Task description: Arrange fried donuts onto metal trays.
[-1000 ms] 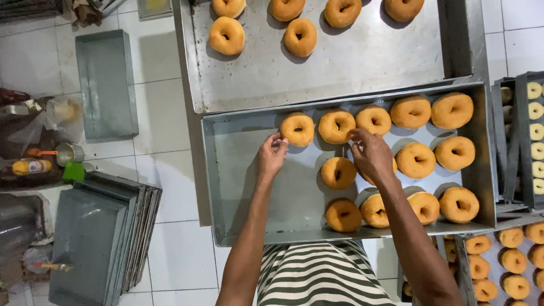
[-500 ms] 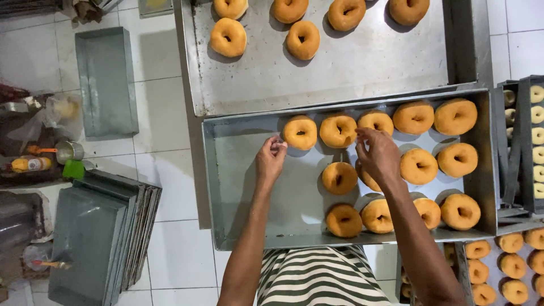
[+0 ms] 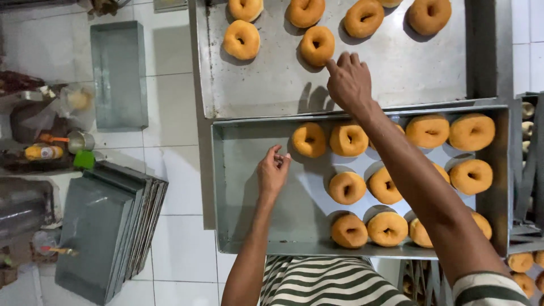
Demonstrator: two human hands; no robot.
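Observation:
Two metal trays lie below me. The near tray (image 3: 249, 192) holds several golden doughnuts in rows on its right part, among them one (image 3: 309, 139) at the row's left end. The far tray (image 3: 266, 85) carries several more doughnuts. My right hand (image 3: 348, 82) reaches over the far tray, fingers apart, its fingertips beside a doughnut (image 3: 317, 45) and holding nothing. My left hand (image 3: 273, 170) hovers over the bare left part of the near tray, fingers loosely curled and holding nothing, just left of the doughnut rows.
A stack of empty metal trays (image 3: 107, 226) leans on the white tiled floor at left, and a deeper pan (image 3: 118, 73) lies beyond it. Bottles and a small pot (image 3: 79, 141) crowd the far left. A rack with more doughnuts (image 3: 527, 260) stands at right.
My right hand has left the near tray's doughnuts and stretched forward to the far tray. My left hand has dropped slightly back toward me over the near tray.

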